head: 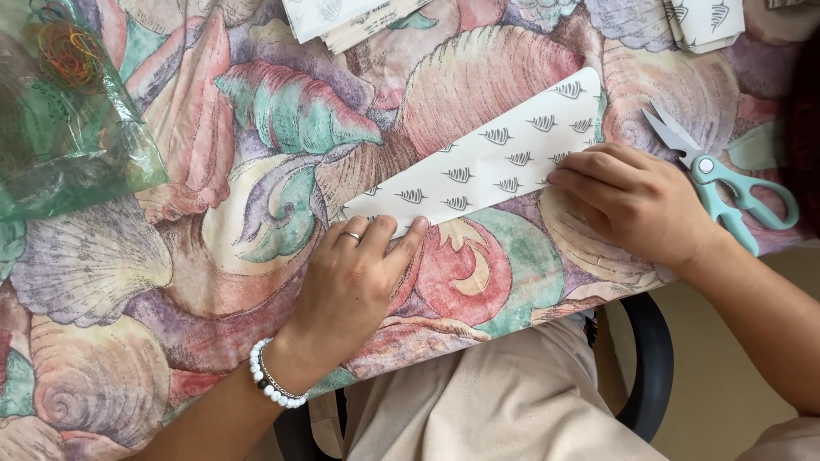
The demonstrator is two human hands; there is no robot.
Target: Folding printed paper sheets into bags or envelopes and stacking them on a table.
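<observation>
On the counter's shell-patterned cloth [282, 119], a folded strip of white patterned paper [478, 166] lies with its long axis slanting from lower left to upper right. Both hands press it flat, fingers extended: the left hand [354, 277] at its lower end, the right hand [628, 196] near the upper end. Teal-handled scissors [722, 183] rest just beside the right hand.

This looks like a home craft table rather than a workshop. A soft tablecloth [256, 154] printed with big seashells in pink, green and purple covers the whole top, and teal-handled scissors [726, 192] lie at the right. A green plastic bag [68, 128] of coloured rubber bands (far left) and a black chair [651, 367] at the near edge fit that.
</observation>
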